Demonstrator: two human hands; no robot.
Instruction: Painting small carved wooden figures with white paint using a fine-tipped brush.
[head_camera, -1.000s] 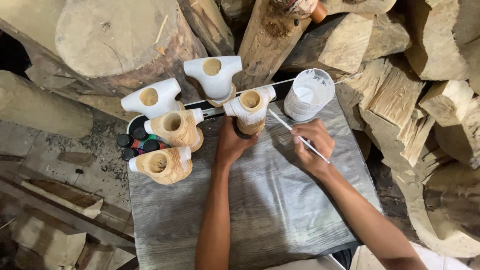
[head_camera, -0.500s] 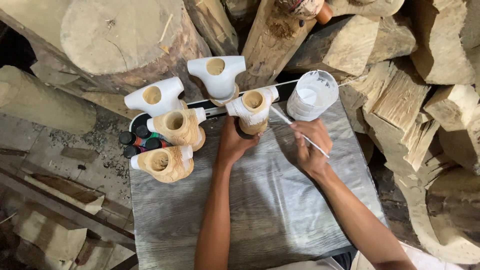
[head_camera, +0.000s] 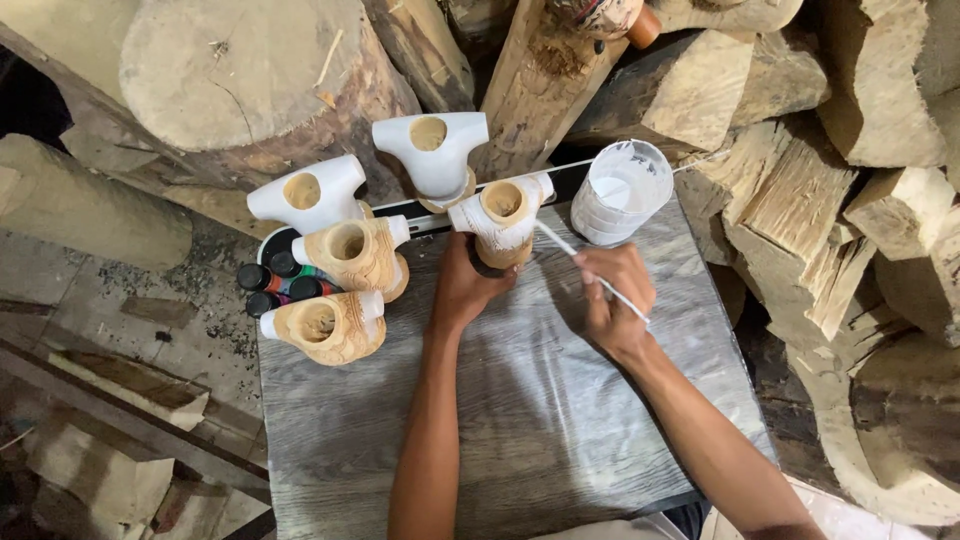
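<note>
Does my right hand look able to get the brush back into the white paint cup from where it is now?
Probably yes: the right hand holds the brush just below the open paint cup, and nothing lies between them on the board.

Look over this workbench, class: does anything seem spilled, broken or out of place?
Nothing stands out. The left hand steadies a carved wooden piece while the right hand holds a thin brush to it. The paint cup stands upright, with no spill on the grey board.
</note>
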